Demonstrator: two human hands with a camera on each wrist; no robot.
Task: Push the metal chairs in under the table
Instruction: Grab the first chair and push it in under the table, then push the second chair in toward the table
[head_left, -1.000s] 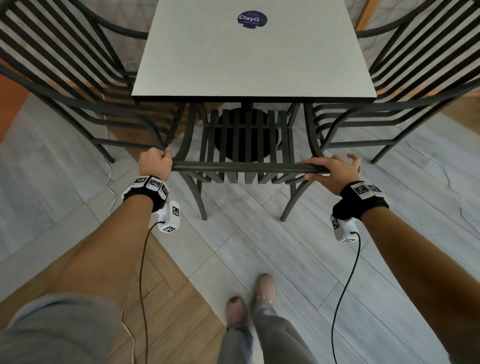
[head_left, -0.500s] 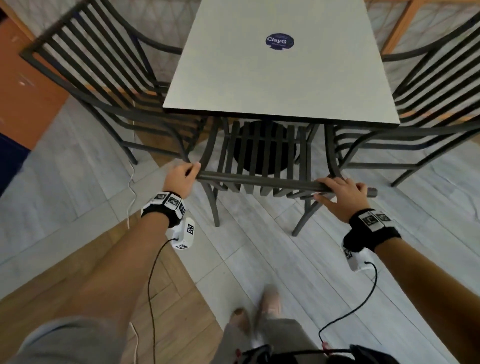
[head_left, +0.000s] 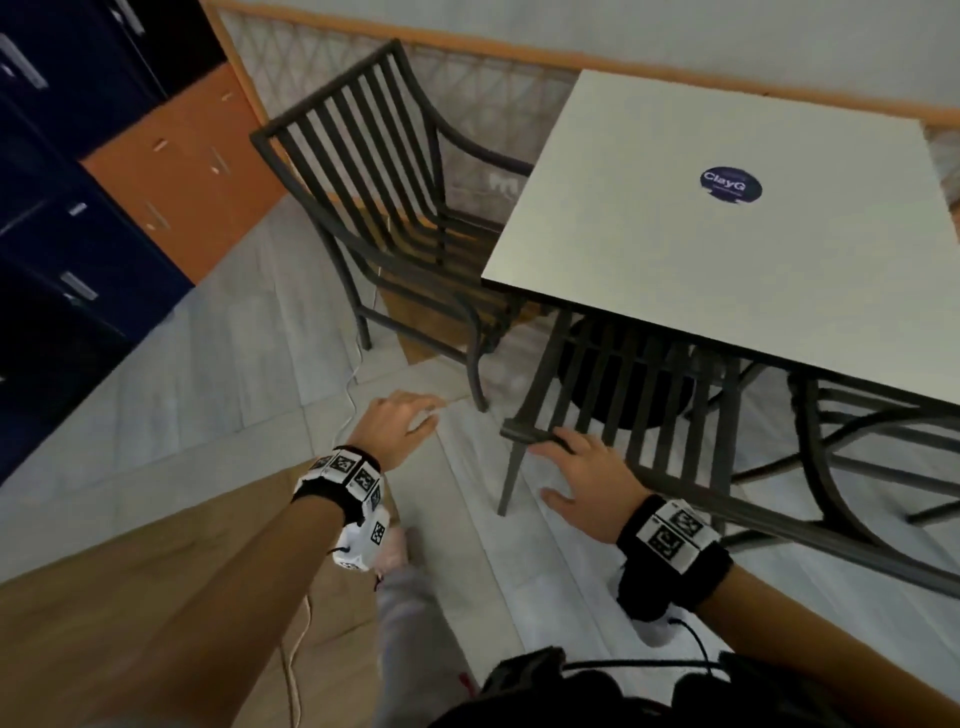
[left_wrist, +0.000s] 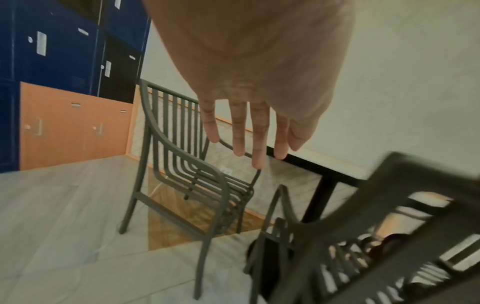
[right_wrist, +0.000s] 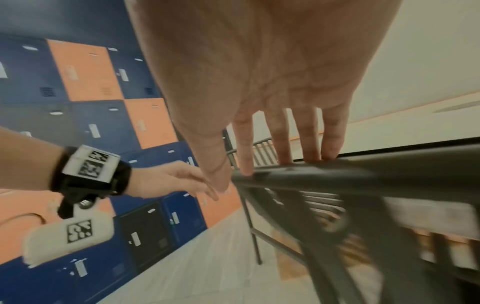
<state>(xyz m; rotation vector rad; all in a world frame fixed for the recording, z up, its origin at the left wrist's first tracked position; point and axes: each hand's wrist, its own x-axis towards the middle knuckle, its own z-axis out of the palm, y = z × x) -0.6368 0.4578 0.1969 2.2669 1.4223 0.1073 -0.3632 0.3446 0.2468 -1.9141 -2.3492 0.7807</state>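
So my right hand (head_left: 584, 480) is flat, straight fingertips (right_wrist: 307, 152) resting on the top rail of the dark grey slatted metal chair (head_left: 639, 410), whose seat is tucked under the square white-topped table (head_left: 727, 260). My left hand (head_left: 397, 423) is loose in the air, fingers straight, holding nothing. Another dark grey metal armchair (head_left: 384, 208) stands at the table's left side, only partly under it, near the blue and orange lockers (head_left: 104, 171).

Near chair (head_left: 623, 405) — seat hidden under the table (head_left: 727, 249); top rail motion-blurred in both wrist views. Right-hand chair (head_left: 857, 467) — cut by the frame edge. Lockers (head_left: 78, 234) — labels too small to read. Both palms cropped by the top edge of the wrist views.
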